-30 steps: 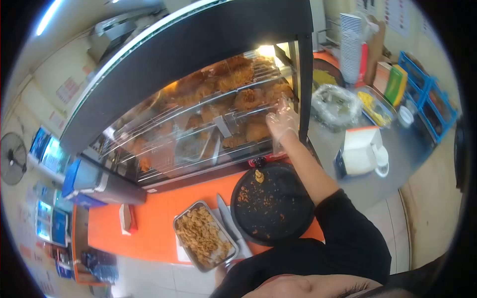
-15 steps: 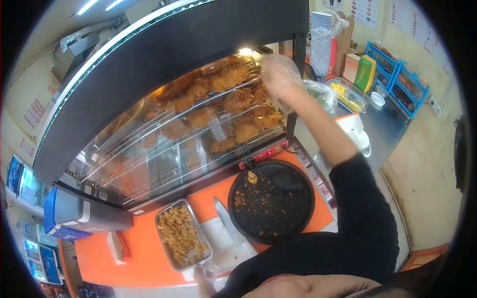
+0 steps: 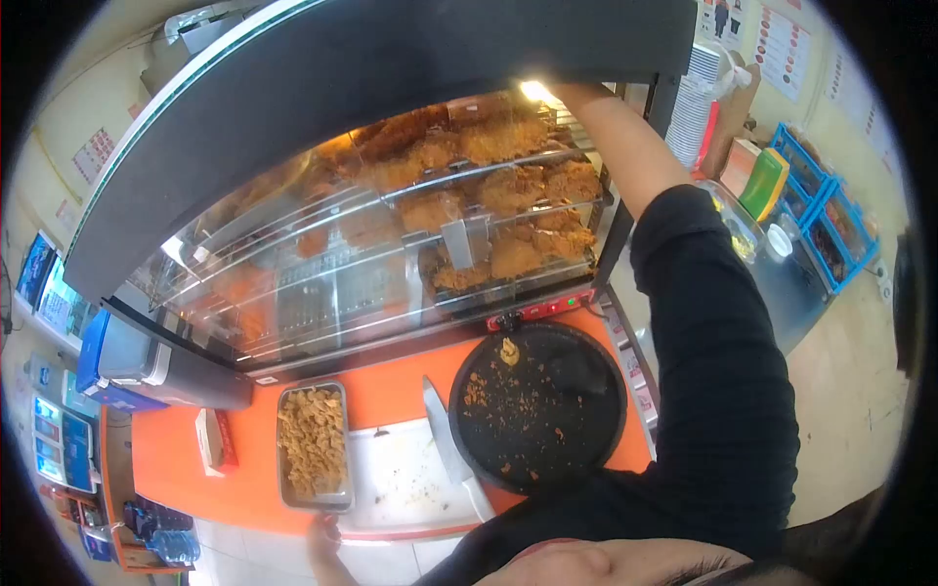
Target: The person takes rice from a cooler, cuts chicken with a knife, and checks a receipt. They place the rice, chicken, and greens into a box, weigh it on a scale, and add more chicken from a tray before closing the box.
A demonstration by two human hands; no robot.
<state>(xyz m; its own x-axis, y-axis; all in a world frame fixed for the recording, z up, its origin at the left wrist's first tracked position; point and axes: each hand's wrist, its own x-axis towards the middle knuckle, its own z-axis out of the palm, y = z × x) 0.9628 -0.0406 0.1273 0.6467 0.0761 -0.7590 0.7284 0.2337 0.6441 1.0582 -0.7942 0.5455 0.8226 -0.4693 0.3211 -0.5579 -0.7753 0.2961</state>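
My right arm (image 3: 625, 146) reaches up into the top shelf of the heated glass display case (image 3: 322, 283). Its hand is hidden behind the case's black hood, above pieces of fried chicken (image 3: 508, 186) on wire racks. My left hand (image 3: 327, 537) is at the bottom edge, with its fingers on the near rim of a metal tray (image 3: 283, 459) full of fried crumbs. To the right of that tray a round black tray (image 3: 596, 430) with scattered crumbs rests on the orange counter (image 3: 195, 479).
A long knife (image 3: 445, 439) lies on a white cutting board (image 3: 396, 488) between the two trays. To the right of the case stand a stack of white cups (image 3: 696, 98), a green container (image 3: 764, 184) and blue crates (image 3: 831, 234). Screens stand at the far left.
My right hand rose from the front of the case to behind its hood. The metal tray turned square to the counter edge, with my left hand at its rim.
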